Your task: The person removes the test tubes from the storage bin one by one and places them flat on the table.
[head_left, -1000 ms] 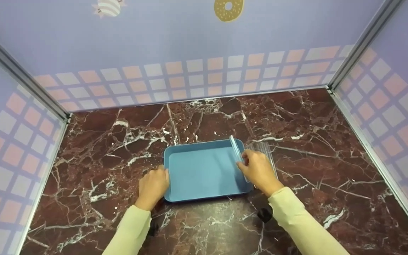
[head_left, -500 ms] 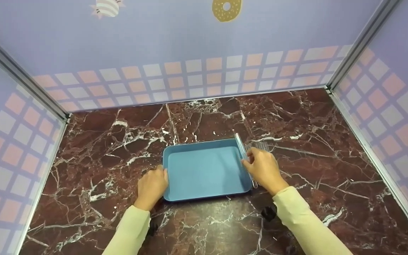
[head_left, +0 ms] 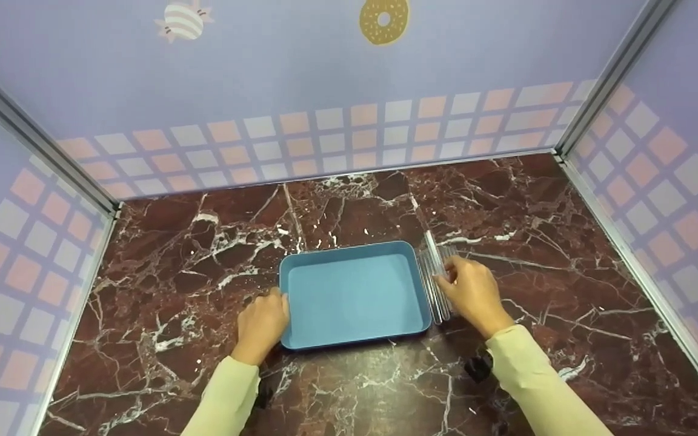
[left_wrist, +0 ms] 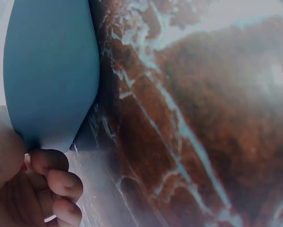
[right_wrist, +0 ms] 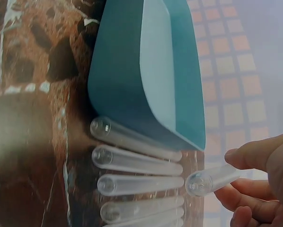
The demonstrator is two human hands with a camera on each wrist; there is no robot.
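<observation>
A blue rectangular tray (head_left: 355, 297) lies in the middle of the head view, with nothing in it. My left hand (head_left: 263, 321) grips its left edge; the left wrist view shows curled fingers (left_wrist: 63, 182) against the tray's end. Beyond the tray's right side, my right hand (head_left: 475, 295) pinches a clear test tube (right_wrist: 200, 183) between thumb and fingers. That tube is raised and tilted over several similar clear test tubes (right_wrist: 141, 184). They lie side by side along the tray's right wall, partly hidden by my right hand in the head view.
The brown marbled tabletop (head_left: 173, 290) extends around the tray. Purple panels with a checked border (head_left: 349, 130) enclose the back and both sides.
My right hand has carried the test tube rightward, from over the tray's right end to above the row of tubes. The left hand and the tray have stayed in place.
</observation>
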